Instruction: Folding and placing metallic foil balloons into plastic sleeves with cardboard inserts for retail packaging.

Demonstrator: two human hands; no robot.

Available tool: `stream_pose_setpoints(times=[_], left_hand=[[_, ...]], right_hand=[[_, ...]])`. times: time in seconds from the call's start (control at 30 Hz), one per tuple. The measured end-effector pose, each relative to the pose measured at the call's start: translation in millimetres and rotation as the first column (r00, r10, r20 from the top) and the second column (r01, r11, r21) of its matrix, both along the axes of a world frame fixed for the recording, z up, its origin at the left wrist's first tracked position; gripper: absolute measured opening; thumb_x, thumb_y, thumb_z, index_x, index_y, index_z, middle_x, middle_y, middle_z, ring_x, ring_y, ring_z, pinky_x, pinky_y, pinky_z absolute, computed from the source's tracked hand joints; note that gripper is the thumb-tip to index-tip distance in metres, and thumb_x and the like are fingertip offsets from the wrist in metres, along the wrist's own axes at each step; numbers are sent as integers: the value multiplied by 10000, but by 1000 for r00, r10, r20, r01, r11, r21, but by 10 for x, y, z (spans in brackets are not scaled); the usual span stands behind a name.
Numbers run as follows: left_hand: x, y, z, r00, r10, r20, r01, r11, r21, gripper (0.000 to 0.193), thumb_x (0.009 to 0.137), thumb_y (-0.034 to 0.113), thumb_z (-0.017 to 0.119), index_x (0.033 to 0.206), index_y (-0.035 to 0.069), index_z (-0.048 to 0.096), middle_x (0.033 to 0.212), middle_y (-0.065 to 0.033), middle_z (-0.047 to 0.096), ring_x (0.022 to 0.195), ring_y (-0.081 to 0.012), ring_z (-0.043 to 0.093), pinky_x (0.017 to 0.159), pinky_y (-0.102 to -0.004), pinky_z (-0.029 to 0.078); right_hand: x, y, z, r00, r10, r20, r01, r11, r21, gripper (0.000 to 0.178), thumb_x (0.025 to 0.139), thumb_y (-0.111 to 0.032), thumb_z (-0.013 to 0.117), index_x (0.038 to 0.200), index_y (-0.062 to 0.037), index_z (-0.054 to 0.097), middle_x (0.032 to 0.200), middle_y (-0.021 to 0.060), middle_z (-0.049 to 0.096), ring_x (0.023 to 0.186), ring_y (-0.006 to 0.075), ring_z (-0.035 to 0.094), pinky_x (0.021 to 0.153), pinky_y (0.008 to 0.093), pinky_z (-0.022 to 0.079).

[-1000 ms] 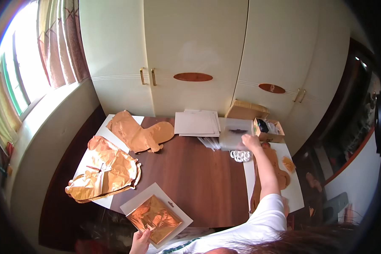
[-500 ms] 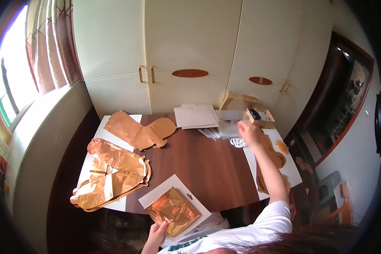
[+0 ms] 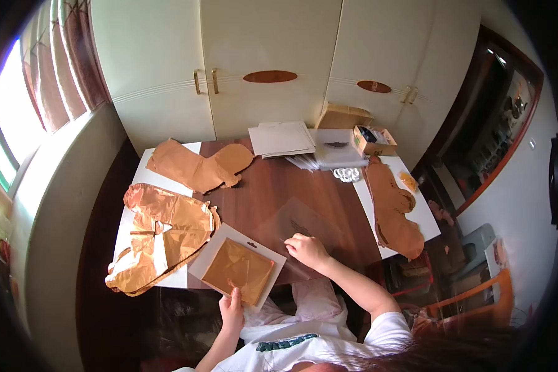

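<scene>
Clear plastic sleeve (image 3: 301, 224) brought nearer, pinched in right hand (image 3: 308, 250), left hand (image 3: 232, 311) still pinching foil-faced card (image 3: 238, 268)

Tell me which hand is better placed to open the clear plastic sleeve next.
Likely the right hand: it pinches the clear sleeve, while the left hand grips the copper-coloured foil pack by its lower edge.

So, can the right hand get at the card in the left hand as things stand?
Probably yes: the right hand is near the card in the left hand, with no solid thing between them, though it appears to be pinching a clear plastic bag.
</scene>
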State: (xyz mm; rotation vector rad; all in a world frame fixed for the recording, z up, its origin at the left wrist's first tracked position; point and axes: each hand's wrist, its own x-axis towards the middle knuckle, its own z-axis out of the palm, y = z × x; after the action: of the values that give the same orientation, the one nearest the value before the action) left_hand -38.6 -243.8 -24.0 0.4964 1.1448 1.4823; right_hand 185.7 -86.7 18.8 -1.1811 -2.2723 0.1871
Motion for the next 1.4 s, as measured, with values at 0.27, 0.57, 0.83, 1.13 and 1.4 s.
stream_pose_setpoints(times=[0.27, 0.57, 0.83, 1.13, 1.4], left_hand=[[319, -165, -183, 993, -118, 16, 117, 993, 25, 213, 940, 145, 517, 1085, -5, 560, 1035, -55, 620, 917, -119, 572, 819, -272, 456], [641, -215, -70, 957, -10, 289, 52, 989, -136, 226, 933, 189, 529, 1069, 11, 560, 988, -81, 638, 825, -158, 616, 681, -281, 512], [898, -268, 110, 981, 80, 175, -52, 986, -157, 229, 932, 184, 528, 1073, 5, 556, 982, -84, 637, 845, -170, 624, 681, -295, 522], [959, -202, 16, 967, 240, 81, -234, 969, -83, 222, 928, 133, 520, 1095, -13, 541, 1036, -94, 625, 932, -185, 609, 829, -322, 492], [978, -264, -37, 963, 263, 65, -260, 964, -48, 243, 936, 140, 517, 1080, -52, 555, 1065, -112, 620, 938, -175, 599, 833, -309, 483]], right_hand=[[-211, 8, 52, 1000, -23, 7, 23, 1000, 4, 86, 788, -179, 614, 838, -116, 645, 769, 77, 626, 637, 277, 633, 562, 375, 528], [-143, 68, -48, 995, 43, 95, -54, 991, 118, 49, 770, -160, 618, 788, -125, 589, 727, 54, 587, 600, 235, 628, 522, 353, 522], [-18, 165, 5, 974, 163, 159, -186, 972, 146, 67, 763, -125, 588, 734, -112, 530, 696, 57, 552, 622, 227, 631, 499, 336, 517], [-20, 79, -33, 938, 250, 241, -291, 945, 150, 20, 761, -136, 566, 755, -140, 547, 707, 18, 559, 650, 155, 632, 531, 273, 525], [-33, -21, 84, 926, 264, 270, -314, 935, 164, 20, 758, -102, 561, 744, -92, 549, 730, 45, 561, 699, 181, 631, 560, 292, 534]])
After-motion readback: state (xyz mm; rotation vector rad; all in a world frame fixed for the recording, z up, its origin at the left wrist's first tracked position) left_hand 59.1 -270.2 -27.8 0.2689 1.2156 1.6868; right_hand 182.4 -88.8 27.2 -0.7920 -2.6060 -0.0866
